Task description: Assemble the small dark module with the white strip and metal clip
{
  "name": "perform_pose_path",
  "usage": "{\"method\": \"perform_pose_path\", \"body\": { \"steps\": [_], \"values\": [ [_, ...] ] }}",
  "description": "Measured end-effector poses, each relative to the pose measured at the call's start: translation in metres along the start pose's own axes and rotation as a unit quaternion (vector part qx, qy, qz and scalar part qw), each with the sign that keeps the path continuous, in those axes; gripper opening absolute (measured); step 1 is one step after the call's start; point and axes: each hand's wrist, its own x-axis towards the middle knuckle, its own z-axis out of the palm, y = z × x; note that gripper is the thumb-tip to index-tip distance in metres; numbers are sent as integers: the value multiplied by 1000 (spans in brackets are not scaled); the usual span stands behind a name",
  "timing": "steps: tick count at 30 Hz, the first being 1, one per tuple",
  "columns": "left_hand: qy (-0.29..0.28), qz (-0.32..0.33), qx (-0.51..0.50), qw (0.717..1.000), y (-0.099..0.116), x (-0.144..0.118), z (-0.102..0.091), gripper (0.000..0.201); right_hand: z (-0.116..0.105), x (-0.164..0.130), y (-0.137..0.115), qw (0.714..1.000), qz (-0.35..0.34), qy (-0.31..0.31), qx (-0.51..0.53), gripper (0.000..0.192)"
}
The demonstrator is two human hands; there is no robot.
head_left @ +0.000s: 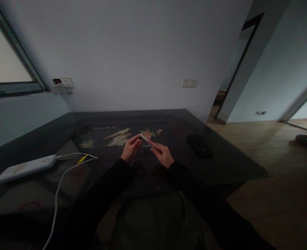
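The strip (144, 138) is pale, the sleeves (195, 189) black, the dark table (228, 163) patterned with cream birds (121, 132) and pinkish flowers (147, 134).

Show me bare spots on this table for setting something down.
Bare tabletop shows between the black object and the right corner, and between the bird picture and the wall. Crowded: left, with white device and cable; centre, around left hand and right hand.

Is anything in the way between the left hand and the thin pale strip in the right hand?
Nothing visible is. The strip reaches from the right hand up to the left hand. The small shiny object shows below the strip, not between them.
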Motion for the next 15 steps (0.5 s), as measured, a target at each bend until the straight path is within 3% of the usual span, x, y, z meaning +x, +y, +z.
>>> {"method": "perform_pose_path", "body": {
  "steps": [5, 15],
  "values": [
    [4, 6, -20, 1000, 2, -1, 2, 45, 1, -3, -4, 999, -13, -28, 23, 39],
    [14, 3, 13, 1000, -5, 1, -4, 52, 2, 1, 7, 1000, 13, 10, -6, 39]
  ]
}}
